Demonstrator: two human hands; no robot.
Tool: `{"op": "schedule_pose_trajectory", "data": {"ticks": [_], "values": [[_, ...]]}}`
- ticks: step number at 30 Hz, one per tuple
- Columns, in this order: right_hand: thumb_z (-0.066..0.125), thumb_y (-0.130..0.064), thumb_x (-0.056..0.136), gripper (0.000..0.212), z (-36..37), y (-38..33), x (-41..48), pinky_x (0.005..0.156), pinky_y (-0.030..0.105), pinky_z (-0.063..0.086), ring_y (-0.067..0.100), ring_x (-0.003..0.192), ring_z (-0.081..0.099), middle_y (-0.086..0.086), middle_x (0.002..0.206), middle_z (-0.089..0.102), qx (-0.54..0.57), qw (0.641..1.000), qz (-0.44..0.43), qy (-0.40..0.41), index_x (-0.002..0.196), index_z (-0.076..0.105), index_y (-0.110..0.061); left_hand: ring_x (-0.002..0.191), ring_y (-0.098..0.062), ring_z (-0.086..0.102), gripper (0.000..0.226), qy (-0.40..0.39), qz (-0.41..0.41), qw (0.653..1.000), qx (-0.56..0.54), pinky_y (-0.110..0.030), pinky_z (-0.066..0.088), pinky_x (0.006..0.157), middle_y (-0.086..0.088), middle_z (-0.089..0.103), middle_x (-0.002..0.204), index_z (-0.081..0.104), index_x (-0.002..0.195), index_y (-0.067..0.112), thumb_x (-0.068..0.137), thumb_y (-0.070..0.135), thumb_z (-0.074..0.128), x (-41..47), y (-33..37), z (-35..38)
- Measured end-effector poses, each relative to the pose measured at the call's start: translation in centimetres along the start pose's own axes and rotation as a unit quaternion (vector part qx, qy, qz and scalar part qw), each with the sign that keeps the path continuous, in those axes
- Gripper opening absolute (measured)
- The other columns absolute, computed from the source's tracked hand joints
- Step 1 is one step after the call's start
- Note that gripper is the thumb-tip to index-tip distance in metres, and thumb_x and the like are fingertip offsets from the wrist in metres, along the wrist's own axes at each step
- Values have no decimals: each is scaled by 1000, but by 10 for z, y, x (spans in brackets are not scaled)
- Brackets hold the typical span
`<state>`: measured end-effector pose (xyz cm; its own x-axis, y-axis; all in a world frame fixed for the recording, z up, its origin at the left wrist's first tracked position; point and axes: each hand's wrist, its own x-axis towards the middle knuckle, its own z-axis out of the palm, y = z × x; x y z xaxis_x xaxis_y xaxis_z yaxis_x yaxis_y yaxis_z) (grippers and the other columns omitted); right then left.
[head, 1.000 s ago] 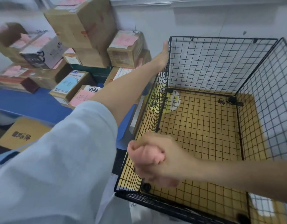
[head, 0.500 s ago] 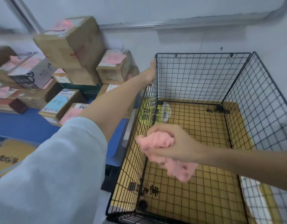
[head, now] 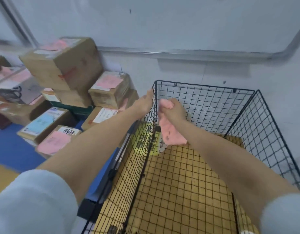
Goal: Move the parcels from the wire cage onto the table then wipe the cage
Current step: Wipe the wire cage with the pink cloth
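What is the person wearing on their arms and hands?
Loose, pale blue-grey sleeves: the left sleeve and right sleeve both end near the elbow. The left hand and right hand are bare: no gloves, watch or rings show.

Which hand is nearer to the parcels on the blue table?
Left. The left hand rests on the far left corner of the cage, right beside the parcels; the right hand holds a pink cloth inside the cage.
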<state>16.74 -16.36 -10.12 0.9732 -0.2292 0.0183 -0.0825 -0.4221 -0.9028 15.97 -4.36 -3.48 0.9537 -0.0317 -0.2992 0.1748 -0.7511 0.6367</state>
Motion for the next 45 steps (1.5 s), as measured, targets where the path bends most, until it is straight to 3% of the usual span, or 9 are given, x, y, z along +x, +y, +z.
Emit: {"op": "schedule_pose_trajectory", "data": {"ticks": [6,13,17,19,26,34,38,41,45], "values": [[53,-10,93,25,26,1,42,87,26,42,14,98,54,-2,110,62,1,1000,8,-6,116,59,-15,145,-23,18,74,5,-2,1000,6,-34,3,116,-14,28,153,27,150,15,96,55,-5,10,-4,1],[43,-6,97,26,37,6,39,53,0,38,-6,67,50,-13,84,57,37,999,-11,12,114,61,-15,143,-24,22,75,9,-20,1000,-16,-33,9,114,-14,31,152,30,148,14,96,57,-2,16,-5,3],[57,-1,89,28,47,17,12,73,20,54,13,91,64,-8,97,64,81,997,-11,3,109,58,-22,145,-20,18,73,14,-12,1000,2,-29,7,114,-12,30,153,33,148,19,97,56,-3,14,-2,4],[61,-1,85,31,47,22,-10,71,27,56,16,90,66,-8,96,63,76,997,-21,-21,108,57,-21,145,-22,17,71,14,-18,1000,-6,-31,8,114,-12,29,154,33,148,19,98,55,-3,11,0,2],[71,-7,81,28,43,19,-104,67,14,44,5,84,59,-8,95,61,92,992,-41,-82,104,60,-18,145,-25,17,71,4,-29,1000,-8,-34,7,116,-14,27,154,27,149,11,99,52,-3,-1,2,0],[72,-7,79,37,34,4,-199,73,28,58,10,87,65,-8,101,63,126,975,-21,-181,99,58,-35,143,-30,22,79,-9,-20,999,-42,-43,11,117,-18,28,153,26,148,4,97,55,-5,-8,0,1],[72,-11,79,36,32,0,-235,78,18,51,-1,90,61,-14,104,62,93,970,-30,-221,106,60,-31,141,-28,27,80,-16,-1,999,-37,-40,15,116,-18,32,151,29,147,3,96,55,-6,-13,0,0],[72,-13,80,36,25,-5,-259,77,14,48,-6,88,59,-16,102,60,61,955,-40,-287,110,60,-30,141,-27,27,81,-19,10,999,-37,-40,15,116,-16,32,151,30,147,4,96,56,-6,-12,-3,0],[70,-20,83,34,19,-4,-291,95,31,48,10,106,55,-5,112,58,-74,874,-229,-423,116,58,-24,142,-29,26,83,-20,19,999,-44,-42,14,116,-16,31,152,30,147,4,95,57,-7,-7,-6,1]]}}
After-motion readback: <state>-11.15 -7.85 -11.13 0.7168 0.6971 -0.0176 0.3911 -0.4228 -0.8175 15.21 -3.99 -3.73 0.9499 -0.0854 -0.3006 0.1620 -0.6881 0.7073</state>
